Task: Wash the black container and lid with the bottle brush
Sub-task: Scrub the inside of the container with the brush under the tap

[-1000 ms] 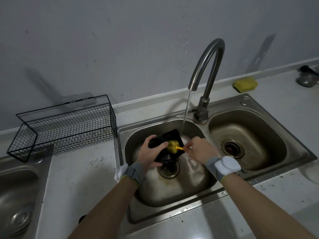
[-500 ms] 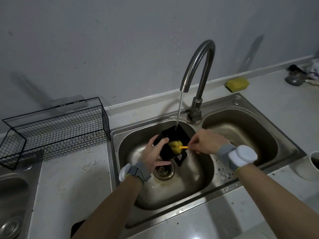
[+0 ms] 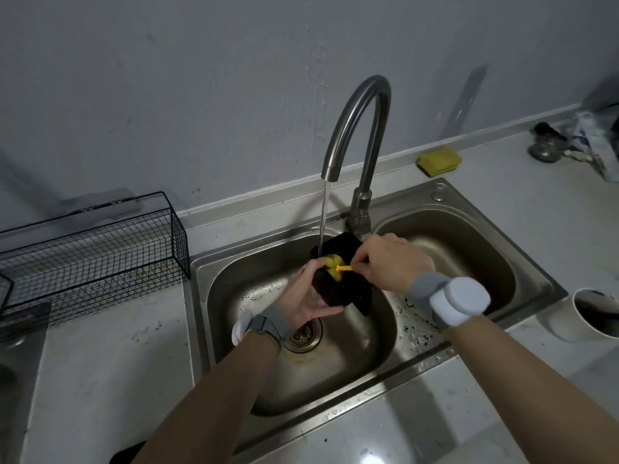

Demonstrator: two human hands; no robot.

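Observation:
Over the left sink basin (image 3: 355, 356), my left hand (image 3: 306, 298) grips the black container (image 3: 338, 289) from its left side and tilts it under the running water. My right hand (image 3: 393, 262) pinches the thin yellow handle of the bottle brush (image 3: 335, 266), whose yellow sponge head sits inside the container. A flat black piece, probably the lid, hangs at the container's lower right edge; whether it is attached I cannot tell.
The curved steel faucet (image 3: 365, 135) stands behind the basins and pours water. A black wire basket (image 3: 97, 242) sits on the counter to the left. A yellow sponge (image 3: 438, 160) lies by the wall, and a white cup (image 3: 589, 313) stands at the right. The right basin (image 3: 469, 262) holds nothing.
Both hands and the container have risen and shifted right, closer under the spout. The brush head has moved toward the container's upper left part. The camera has swung left.

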